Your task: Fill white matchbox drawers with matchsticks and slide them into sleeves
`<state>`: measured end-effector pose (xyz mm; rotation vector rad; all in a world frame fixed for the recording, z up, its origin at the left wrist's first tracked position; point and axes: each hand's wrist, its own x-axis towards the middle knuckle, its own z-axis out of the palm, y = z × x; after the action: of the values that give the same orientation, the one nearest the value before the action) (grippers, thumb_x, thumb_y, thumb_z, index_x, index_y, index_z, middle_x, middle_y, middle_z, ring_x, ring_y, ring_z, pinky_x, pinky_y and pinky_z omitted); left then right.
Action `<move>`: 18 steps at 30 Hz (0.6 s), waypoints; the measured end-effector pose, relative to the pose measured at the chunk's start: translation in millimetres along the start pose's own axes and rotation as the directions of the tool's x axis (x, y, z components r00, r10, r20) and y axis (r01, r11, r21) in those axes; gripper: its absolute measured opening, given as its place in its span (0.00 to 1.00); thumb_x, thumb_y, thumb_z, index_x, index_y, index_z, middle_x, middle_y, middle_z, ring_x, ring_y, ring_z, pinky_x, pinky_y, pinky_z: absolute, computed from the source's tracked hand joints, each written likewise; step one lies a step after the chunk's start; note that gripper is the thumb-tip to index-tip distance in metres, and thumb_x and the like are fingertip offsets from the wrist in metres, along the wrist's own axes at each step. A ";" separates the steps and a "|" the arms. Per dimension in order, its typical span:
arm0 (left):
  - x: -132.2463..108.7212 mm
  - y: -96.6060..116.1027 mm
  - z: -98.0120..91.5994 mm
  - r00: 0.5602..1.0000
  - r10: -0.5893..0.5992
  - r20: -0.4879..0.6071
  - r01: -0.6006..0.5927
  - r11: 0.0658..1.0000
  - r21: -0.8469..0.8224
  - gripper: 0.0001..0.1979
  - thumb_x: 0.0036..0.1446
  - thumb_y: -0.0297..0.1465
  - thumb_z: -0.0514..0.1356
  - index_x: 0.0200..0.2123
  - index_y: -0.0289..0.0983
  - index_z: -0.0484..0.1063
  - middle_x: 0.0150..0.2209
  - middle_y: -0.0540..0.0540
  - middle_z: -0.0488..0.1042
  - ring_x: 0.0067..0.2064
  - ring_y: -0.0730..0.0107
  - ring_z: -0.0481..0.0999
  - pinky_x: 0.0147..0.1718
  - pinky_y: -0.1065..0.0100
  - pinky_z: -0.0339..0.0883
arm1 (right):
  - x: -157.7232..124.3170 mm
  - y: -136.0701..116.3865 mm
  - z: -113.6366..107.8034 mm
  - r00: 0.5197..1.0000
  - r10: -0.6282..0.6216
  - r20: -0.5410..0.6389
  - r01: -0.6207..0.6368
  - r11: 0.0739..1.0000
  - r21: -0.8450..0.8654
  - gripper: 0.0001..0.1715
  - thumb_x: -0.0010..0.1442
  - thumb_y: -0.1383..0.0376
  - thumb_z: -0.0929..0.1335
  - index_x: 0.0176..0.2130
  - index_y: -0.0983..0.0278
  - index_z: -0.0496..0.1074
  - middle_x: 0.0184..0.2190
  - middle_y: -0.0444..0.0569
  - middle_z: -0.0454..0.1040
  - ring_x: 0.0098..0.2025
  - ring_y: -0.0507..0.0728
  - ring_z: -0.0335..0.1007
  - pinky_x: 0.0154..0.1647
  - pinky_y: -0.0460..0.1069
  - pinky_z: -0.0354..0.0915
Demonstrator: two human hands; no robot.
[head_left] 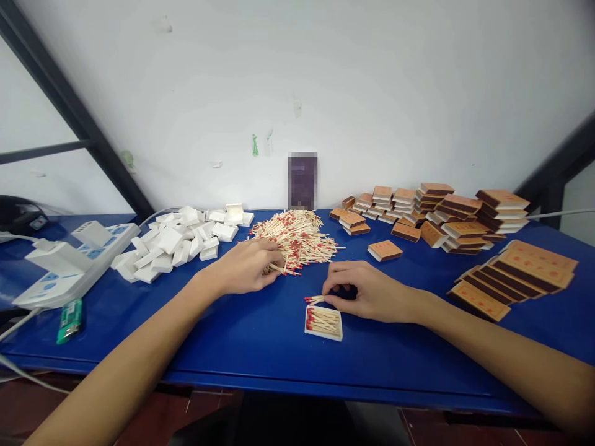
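Note:
My right hand point(365, 290) pinches a few red-tipped matches point(315, 300) between thumb and fingers, just beyond a small white matchbox tray point(341, 328). Inside that tray lie several matches with their red heads to the left. At the front left edge of a big loose heap of matches point(302, 232), my left hand point(253, 263) is closed, its fingertips on some matches there. The fingers partly hide what it grips.
White empty trays point(171, 238) are piled on the left of the blue table point(260, 347). Orange-brown matchbox sleeves point(460, 204) stand in stacks on the right. A power strip point(88, 266), a green lighter point(69, 321) and cables lie far left. A wall point(209, 93) rises behind.

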<state>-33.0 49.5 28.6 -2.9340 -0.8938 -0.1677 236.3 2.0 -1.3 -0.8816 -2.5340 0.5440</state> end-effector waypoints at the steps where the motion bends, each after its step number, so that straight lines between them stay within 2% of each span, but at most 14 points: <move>1: 0.6 1.2 0.5 1.000 -0.002 -0.001 0.002 1.000 0.019 0.06 0.60 0.29 0.56 0.36 0.36 0.73 0.38 0.45 0.72 0.39 0.65 0.72 0.38 0.66 0.62 | 0.1 0.1 0.1 1.000 -0.003 -0.001 0.003 1.000 0.000 0.07 0.62 0.66 0.67 0.37 0.62 0.77 0.31 0.46 0.72 0.31 0.51 0.66 0.32 0.46 0.61; 7: 5.6 11.3 4.9 0.999 -0.002 -0.048 0.008 0.991 0.135 0.07 0.60 0.28 0.55 0.34 0.34 0.72 0.36 0.44 0.71 0.37 0.65 0.71 0.37 0.65 0.61 | 0.2 0.3 0.1 1.000 -0.001 -0.004 0.001 1.000 -0.005 0.06 0.61 0.67 0.67 0.36 0.62 0.76 0.31 0.45 0.72 0.30 0.51 0.66 0.32 0.46 0.61; 18: 6.4 11.5 9.1 0.990 -0.020 -0.142 0.046 0.983 0.178 0.09 0.63 0.29 0.53 0.33 0.34 0.71 0.35 0.44 0.72 0.38 0.64 0.70 0.38 0.64 0.62 | -0.5 1.7 -0.6 1.000 -0.003 -0.003 0.003 1.000 -0.010 0.06 0.61 0.67 0.67 0.37 0.62 0.76 0.31 0.45 0.73 0.30 0.51 0.67 0.32 0.46 0.61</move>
<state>-20.5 44.3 20.0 -2.7034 -0.8870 -0.2751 237.8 3.1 -1.7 -0.8819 -2.5368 0.5287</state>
